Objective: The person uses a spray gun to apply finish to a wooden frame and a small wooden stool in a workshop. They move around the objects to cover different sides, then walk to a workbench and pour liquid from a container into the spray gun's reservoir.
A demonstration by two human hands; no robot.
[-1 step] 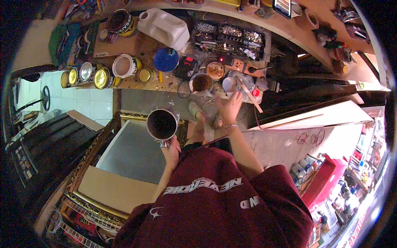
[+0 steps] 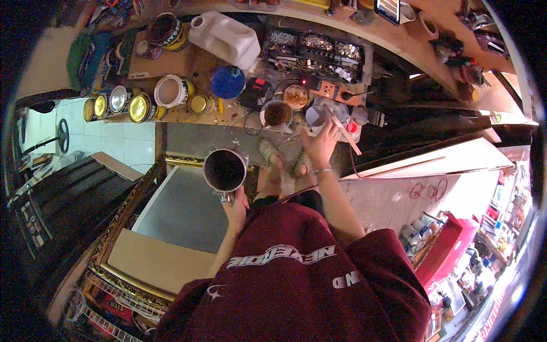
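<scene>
My left hand is closed around the metal handle at the near side of a round, pale-rimmed cup. Its mouth faces up and the inside looks dark; what it contains I cannot make out. Stretched forward to the bench edge, my right hand has its thumb and fingers apart. Its fingertips are close to a whitish cup and a flat wooden stick that slants over the edge. Whether they touch either one is unclear. Left of that stand a pot of brown liquid and a tub with brown residue.
Paint cans line the bench's left side, near a blue lid and a white jug. A black screw organiser and an orange power strip lie farther back. A gilt frame leans at lower left.
My right hand has shifted slightly to the right, with its fingers nearer the stick. My left hand and the cup have hardly moved.
</scene>
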